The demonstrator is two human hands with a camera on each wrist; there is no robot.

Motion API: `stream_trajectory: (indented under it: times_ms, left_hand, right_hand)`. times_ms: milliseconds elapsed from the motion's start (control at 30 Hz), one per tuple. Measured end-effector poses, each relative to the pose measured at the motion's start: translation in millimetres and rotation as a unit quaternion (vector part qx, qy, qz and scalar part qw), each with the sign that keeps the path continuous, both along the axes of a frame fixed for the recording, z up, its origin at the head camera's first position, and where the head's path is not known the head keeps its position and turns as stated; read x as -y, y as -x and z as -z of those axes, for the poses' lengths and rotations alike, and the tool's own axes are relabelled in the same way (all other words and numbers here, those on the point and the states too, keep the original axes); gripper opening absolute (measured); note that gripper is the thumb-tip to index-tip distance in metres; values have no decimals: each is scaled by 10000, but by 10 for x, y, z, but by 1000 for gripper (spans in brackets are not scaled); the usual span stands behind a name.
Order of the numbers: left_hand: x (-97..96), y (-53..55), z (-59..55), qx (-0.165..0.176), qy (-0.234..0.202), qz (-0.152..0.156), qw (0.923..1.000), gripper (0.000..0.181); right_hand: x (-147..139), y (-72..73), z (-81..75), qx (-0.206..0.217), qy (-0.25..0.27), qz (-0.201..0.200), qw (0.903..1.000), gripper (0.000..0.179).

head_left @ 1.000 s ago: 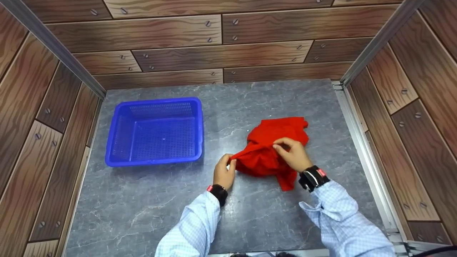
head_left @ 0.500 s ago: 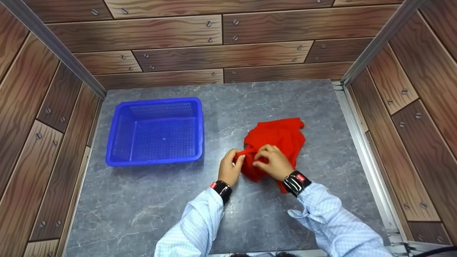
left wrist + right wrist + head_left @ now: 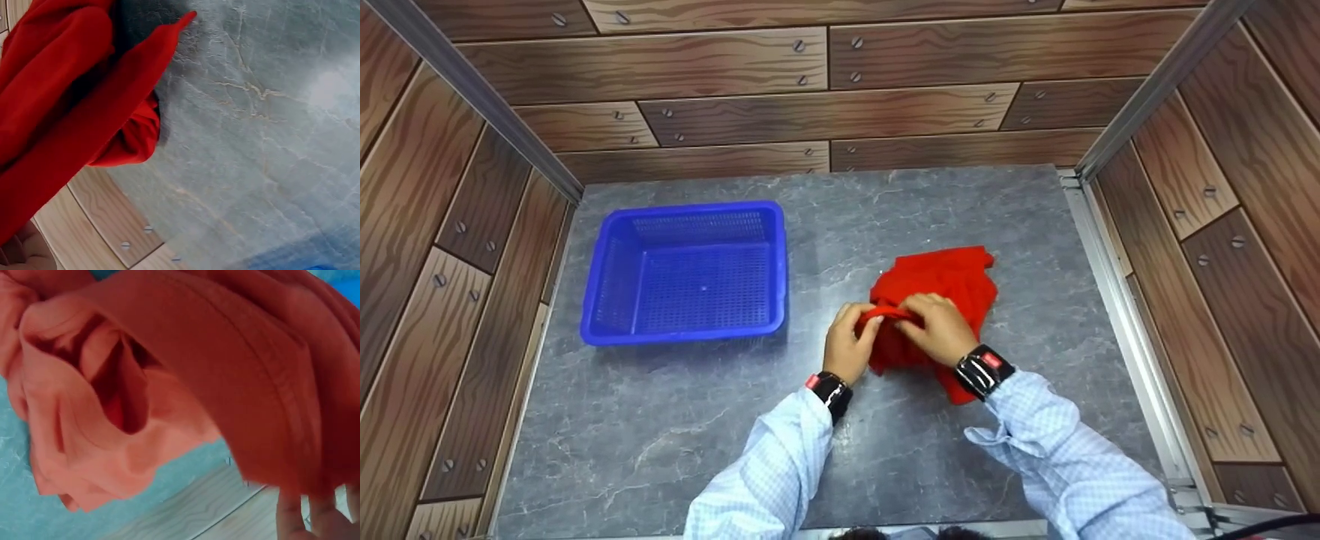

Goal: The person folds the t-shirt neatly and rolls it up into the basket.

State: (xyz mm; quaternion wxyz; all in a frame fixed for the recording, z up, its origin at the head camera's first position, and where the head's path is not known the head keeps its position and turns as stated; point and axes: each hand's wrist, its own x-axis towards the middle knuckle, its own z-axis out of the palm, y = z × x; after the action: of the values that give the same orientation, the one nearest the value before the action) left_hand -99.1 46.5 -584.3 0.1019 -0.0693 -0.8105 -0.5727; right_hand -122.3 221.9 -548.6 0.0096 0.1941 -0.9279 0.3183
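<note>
A crumpled red shirt [image 3: 941, 274] lies on the grey marbled tabletop, its front edge lifted by both hands. My left hand [image 3: 849, 346] pinches the left end of that raised edge between thumb and fingers. Close beside it, my right hand [image 3: 943, 330] pinches the same edge. In the left wrist view, the shirt's hem [image 3: 84, 135] runs as a taut band down to the fingers [image 3: 31, 250] at the lower left corner. Stitching shows along the hem [image 3: 242, 354] in the right wrist view, with a sleeve-like opening beside it. The fingertips [image 3: 289, 509] there sit under the cloth.
A blue perforated plastic basket [image 3: 686, 339] with nothing in it stands at the left of the tabletop [image 3: 660, 442]. Wood-patterned panels [image 3: 735, 120] close off the back and both sides. A metal rail [image 3: 1132, 330] runs along the right edge.
My right hand has moved left along the shirt's edge toward my left hand, and now grips near it. My left hand has moved slightly right and up. The cloth between them has bunched and shifted left.
</note>
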Motion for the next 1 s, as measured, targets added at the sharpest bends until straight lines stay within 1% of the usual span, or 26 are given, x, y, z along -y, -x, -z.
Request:
stream_trajectory:
  times_ms: [100,233,367,467,567,667,733,800,900,967,1000]
  left_hand:
    - [8,12,26,76,-113,8,9999,20]
    - [25,12,92,166,-279,176,9993,31]
    - [44,-20,166,373,-219,327,9985,38]
    - [59,-46,218,691,-182,557,9959,45]
    - [58,-66,279,979,-7,899,9911,54]
    - [42,-85,350,992,384,1227,9867,62]
    - [25,-97,395,950,628,1369,9840,65]
    - [3,-104,436,880,753,1462,9825,65]
    - [-34,-103,473,963,718,1527,9809,67]
    - [-61,-92,471,1103,635,1517,9802,71]
    - [-76,-83,461,1232,564,1485,9796,74]
  right_hand:
    - [-21,50,-129,-147,281,242,9992,7]
    - [-78,119,-356,-315,962,461,9938,11]
    - [-104,147,-560,-410,1791,728,9803,11]
    - [-104,158,-696,-414,2352,821,9676,12]
    - [-111,163,-850,-531,2745,830,9565,13]
    - [-127,158,-1029,-736,3015,799,9473,12]
    - [-136,144,-1163,-872,3186,732,9410,11]
    - [-142,120,-1304,-1007,3341,643,9349,9]
    - [-145,68,-1514,-1220,3552,489,9255,9]
    - [-152,25,-1640,-1361,3715,370,9177,10]
    - [-159,3,-1695,-1408,3825,306,9126,11]
